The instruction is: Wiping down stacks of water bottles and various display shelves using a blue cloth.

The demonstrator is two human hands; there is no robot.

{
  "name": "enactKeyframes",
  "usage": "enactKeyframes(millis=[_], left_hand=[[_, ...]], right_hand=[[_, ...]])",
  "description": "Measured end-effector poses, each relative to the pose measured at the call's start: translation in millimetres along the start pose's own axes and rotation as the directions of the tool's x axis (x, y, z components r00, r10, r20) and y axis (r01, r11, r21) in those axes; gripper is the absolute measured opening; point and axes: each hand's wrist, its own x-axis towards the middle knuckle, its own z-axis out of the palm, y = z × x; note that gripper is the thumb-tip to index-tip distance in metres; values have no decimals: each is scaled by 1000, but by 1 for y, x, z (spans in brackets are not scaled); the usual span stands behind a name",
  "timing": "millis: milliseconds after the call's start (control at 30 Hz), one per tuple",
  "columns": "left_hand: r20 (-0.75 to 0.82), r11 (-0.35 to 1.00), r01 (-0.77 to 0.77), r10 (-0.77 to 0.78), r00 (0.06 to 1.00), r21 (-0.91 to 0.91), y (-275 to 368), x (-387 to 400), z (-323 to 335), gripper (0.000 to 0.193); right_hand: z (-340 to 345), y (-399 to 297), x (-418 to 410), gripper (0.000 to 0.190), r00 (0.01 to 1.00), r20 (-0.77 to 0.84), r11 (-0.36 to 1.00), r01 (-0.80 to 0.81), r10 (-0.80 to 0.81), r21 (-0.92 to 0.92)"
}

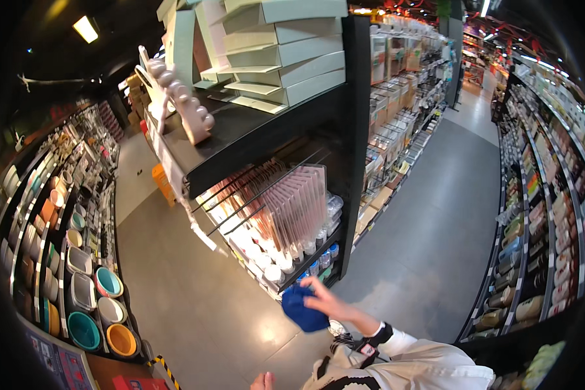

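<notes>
My right hand [324,300], with a dark band at the wrist, grips a dark blue cloth item [302,312], perhaps a cap, low in front of me. Just beyond it stands the black end shelf [273,126]. Only the fingertips of my left hand [263,381] show at the bottom edge, so what it does is hidden. Pale green boxes [312,58] are stacked on the shelf top beside a pale pink display piece with round beads [180,97]. Pink packaged goods [297,209] hang on the hooks below.
Tubs and basins [84,331] fill the shelves at left. Bottles [512,280] line the curved shelves at right. Grey floor aisles [434,185] run along both sides of the end shelf. An orange object [163,183] stands behind its left side.
</notes>
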Motion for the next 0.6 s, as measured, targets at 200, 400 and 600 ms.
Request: enactKeyframes(millis=[200,400,600], left_hand=[[-30,977,-157,162,986,143,94,73,30,28],[146,980,-197,196,970,-6,130,129,92,20],[96,979,-203,203,975,-8,147,154,97,17]], right_hand=[[-131,-117,92,32,756,-567,944,284,-326,-164],[-174,-153,164,32,598,-632,824,88,-493,-560],[-153,-136,184,29,623,-416,384,-195,-662,-903]])
